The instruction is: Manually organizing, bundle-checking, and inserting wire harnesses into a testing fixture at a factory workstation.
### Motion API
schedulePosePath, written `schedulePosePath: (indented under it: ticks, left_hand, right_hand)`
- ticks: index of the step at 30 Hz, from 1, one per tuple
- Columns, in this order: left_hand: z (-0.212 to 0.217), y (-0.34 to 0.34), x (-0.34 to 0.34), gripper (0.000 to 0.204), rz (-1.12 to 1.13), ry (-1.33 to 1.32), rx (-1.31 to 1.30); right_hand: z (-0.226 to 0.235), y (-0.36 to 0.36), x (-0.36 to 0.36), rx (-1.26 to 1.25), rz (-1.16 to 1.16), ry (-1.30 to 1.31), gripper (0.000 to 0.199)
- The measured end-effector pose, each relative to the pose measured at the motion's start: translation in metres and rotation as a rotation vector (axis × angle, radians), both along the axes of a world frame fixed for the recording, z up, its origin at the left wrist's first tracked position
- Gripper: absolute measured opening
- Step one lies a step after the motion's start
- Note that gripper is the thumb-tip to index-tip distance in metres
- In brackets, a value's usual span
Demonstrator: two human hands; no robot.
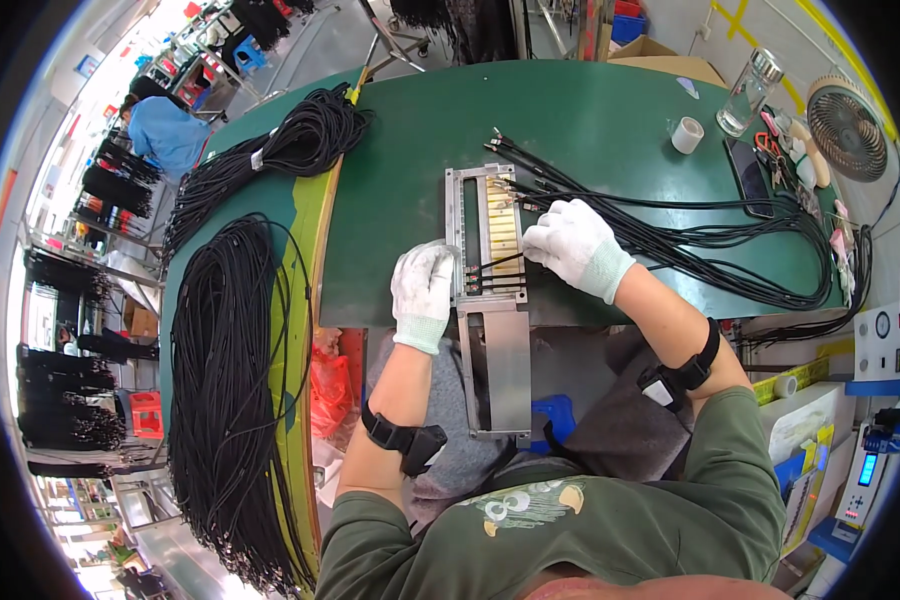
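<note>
A long metal fixture (457, 215) with a row of yellowish slots (503, 215) lies on the green table, its lower plate (507, 365) jutting past the near edge. My left hand (423, 292), in a white glove, has its fingers curled against the fixture's left rail. Short lengths of black cable (500, 282) lie across the near slots, their metal ends by the left rail. My right hand (576, 247), also gloved, pinches a black cable at the fixture's right side. Its fingertips partly hide that cable. Beyond it, a loose bundle of black cables (660, 235) spreads to the right, metal-tipped ends near the fixture.
Large coils of black cable (232, 370) and a tied bundle (310, 135) lie left, beside a yellow-edged strip (313, 240). At right are a tape roll (687, 135), glass bottle (751, 92), phone (748, 177) and fan (846, 128). A person in blue (165, 133) sits far left.
</note>
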State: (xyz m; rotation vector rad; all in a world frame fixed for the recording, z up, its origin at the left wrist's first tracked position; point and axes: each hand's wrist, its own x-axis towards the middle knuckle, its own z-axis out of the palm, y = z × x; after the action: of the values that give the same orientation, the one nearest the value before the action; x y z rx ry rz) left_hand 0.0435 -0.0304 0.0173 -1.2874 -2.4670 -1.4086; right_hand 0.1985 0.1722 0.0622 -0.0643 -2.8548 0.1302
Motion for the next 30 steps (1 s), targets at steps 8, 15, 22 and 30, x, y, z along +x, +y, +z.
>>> schedulePosePath:
  ticks: [8,15,22,30]
  left_hand:
    - [0.033,0.01,0.037,0.037,-0.222,0.355,-0.342]
    - [0.023,0.019,0.043,0.034,-0.308,0.373,-0.267]
    - [0.018,0.032,0.041,0.026,-0.252,0.219,-0.092]
    - [0.012,0.028,0.027,0.019,-0.143,0.084,0.084]
  right_hand:
    - [-0.005,0.002,0.003,-0.095,0.043,-0.038,0.015]
    - [-0.007,0.04,0.0,-0.013,-0.323,0.09,0.015]
    - [0.014,0.034,0.017,-0.168,-0.181,0.114,0.013]
    - [0.011,0.013,0.028,-0.411,-0.034,-0.015,0.011]
